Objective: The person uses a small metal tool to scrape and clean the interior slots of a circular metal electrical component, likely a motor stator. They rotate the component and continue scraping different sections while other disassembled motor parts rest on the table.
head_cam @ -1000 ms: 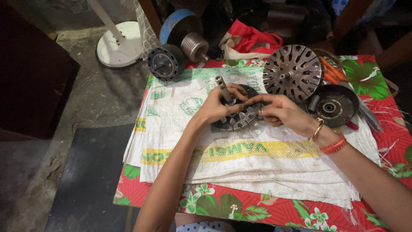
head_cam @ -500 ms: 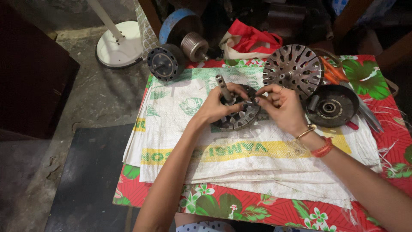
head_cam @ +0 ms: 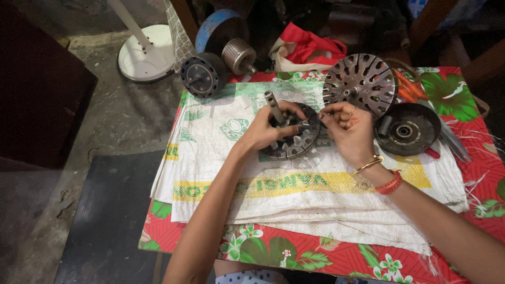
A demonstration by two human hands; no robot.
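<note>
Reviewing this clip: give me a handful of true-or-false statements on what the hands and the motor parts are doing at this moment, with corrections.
1. The left hand grips the slotted metal core with the shaft. True.
2. The right hand rests flat on the floor. False: it is raised beside the core, fingers pinched together.
3. A perforated round disc lies behind the right hand. True.
4. The work sits on bare wood. False: on a white woven sack over a red floral cloth.
</note>
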